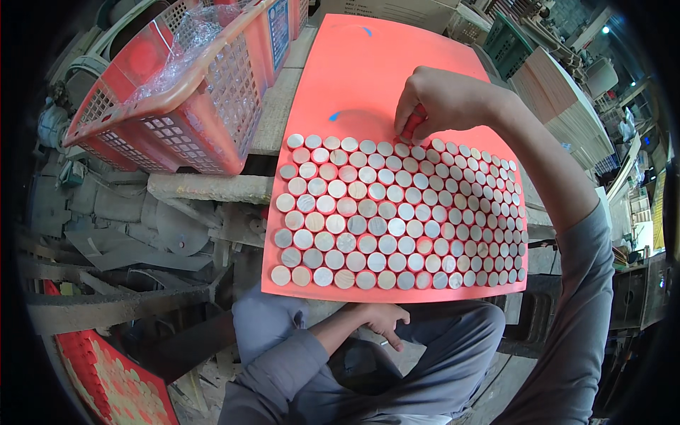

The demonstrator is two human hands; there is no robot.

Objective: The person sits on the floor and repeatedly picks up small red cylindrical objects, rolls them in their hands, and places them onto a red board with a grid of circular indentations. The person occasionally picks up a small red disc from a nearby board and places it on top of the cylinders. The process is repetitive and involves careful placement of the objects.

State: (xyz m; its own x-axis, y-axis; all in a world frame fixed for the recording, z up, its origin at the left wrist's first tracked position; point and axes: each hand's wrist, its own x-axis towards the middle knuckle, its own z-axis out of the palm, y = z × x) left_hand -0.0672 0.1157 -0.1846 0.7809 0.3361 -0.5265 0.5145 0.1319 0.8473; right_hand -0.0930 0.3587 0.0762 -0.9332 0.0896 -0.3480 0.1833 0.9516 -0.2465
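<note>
My right hand [453, 103] reaches over the red board [397, 53] with its fingers closed around a small red round piece [414, 122]. It is just beyond the far edge of the packed rows. Those rows are short round pieces [387, 210] with pale, wood-like tops and red sides, standing close together on the near half of the board. My left hand [384, 320] rests low over my lap, in front of the board's near edge, thumb and forefinger apart. A thin white sliver [384, 343] shows by its fingers; I cannot make out whether it is held.
An orange plastic crate [191, 92] with clear plastic wrap stands at the left on wooden planks [212, 188]. Stacked pale sheets [563, 106] and a green crate [506, 44] are at the far right. Another red board [117, 375] with round pieces lies at the lower left.
</note>
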